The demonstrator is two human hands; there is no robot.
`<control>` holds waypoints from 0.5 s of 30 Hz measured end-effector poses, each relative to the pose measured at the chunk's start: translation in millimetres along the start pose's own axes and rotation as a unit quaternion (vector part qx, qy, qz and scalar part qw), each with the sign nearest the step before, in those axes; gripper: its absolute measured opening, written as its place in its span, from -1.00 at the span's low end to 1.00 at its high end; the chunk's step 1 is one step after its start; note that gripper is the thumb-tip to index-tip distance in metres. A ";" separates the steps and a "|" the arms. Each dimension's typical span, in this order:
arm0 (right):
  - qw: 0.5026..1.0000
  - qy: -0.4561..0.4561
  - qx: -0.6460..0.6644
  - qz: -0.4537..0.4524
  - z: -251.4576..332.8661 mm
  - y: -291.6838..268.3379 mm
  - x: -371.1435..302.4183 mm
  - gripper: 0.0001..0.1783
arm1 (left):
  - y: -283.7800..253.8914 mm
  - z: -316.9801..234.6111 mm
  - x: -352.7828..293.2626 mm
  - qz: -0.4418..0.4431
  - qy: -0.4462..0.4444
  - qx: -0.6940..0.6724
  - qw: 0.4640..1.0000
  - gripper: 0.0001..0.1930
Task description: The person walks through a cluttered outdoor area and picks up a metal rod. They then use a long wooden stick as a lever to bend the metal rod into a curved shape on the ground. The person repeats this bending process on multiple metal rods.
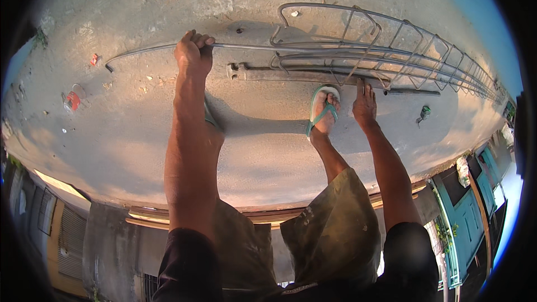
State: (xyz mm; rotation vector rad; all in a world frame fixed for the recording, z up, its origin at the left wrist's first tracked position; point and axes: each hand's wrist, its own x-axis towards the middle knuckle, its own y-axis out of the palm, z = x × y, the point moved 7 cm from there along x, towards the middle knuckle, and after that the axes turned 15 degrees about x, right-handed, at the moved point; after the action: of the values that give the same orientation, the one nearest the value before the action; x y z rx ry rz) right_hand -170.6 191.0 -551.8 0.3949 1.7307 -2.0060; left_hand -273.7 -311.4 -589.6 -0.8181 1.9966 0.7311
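Observation:
My left hand [195,53] is closed round a thin steel reinforcing bar [246,47], whose left end bends into a small hook. To the right, this bar runs in among the bars of a long rebar cage [363,42] lying on the concrete. Just below the cage lies a long worn flat bar [296,74] with a notched left end. My right hand [364,103] has its fingers stretched out, with the tips at the right part of that flat bar. Whether they press on it cannot be made out.
My right foot wears a green-and-white flip-flop [314,113]; my left foot is mostly behind my left arm. A dark rod [414,91] and a crushed green item [424,114] lie at right. Red litter [72,100] lies at left. Wooden planks [148,217] are behind my legs.

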 end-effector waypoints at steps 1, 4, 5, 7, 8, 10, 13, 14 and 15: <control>1.000 -0.007 -0.006 0.005 -17.9 6.0 5.0 -0.33 | 6.7 0.7 -1.2 0.002 -0.001 0.009 1.000 -0.83; 0.996 0.038 -0.030 0.075 -32.6 19.4 26.0 -0.31 | 2.2 -1.0 -4.0 -0.037 0.005 0.010 0.999 -0.85; 0.999 0.002 -0.035 0.027 -30.4 15.3 29.1 -0.37 | 2.1 -3.4 -6.2 -0.042 0.011 0.013 0.999 -0.85; 0.997 -0.038 -0.063 -0.018 -48.5 14.1 28.1 -0.42 | 7.4 -0.6 -4.6 -0.030 0.016 0.001 0.999 -0.88; 0.995 -0.044 -0.085 -0.015 -56.4 18.1 28.3 -0.43 | 14.6 2.4 -6.4 -0.035 0.010 -0.002 0.999 -0.89; 0.995 -0.098 -0.021 0.010 -43.6 6.0 29.9 -0.44 | 11.6 0.9 -5.4 -0.040 0.008 -0.009 0.999 -0.89; 0.970 -0.064 0.085 0.218 -30.7 -8.9 10.7 -0.51 | 9.2 -4.9 -12.2 -0.026 0.017 -0.025 0.999 -0.84; 0.960 -0.063 0.106 0.253 -20.5 -20.6 -7.2 -0.53 | 9.1 -6.4 -14.0 -0.029 0.020 -0.024 0.999 -0.82; 0.948 -0.062 0.125 0.287 -8.2 -34.7 -27.5 -0.54 | 6.8 -7.4 -14.7 -0.036 0.021 -0.018 0.999 -0.81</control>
State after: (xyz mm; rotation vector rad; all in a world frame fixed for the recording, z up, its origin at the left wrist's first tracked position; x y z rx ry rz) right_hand -165.7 206.9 -510.0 0.7416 1.1129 -1.7625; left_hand -275.9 -308.6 -572.1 -0.9285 1.9861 0.7158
